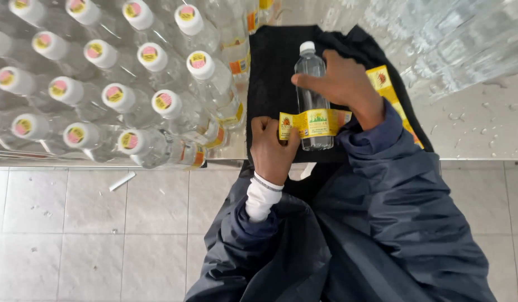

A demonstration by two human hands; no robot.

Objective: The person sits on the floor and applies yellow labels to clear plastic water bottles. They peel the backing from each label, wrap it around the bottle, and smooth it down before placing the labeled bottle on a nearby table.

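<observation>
Your left hand (271,146) pinches the left end of a yellow label (312,123), fingers curled tight, while your right hand (343,84) closes around the clear water bottle (312,100) lying on a black cloth (275,72) at the counter's (477,128) front edge. The label wraps across the bottle's middle. Capped bottles (152,100) with pink-and-yellow seals crowd the counter's left; a strip of yellow labels (384,84) lies beyond your right wrist.

Bottle (312,100) lies on cloth (273,67); capped bottles (119,84) stand left of it.
</observation>
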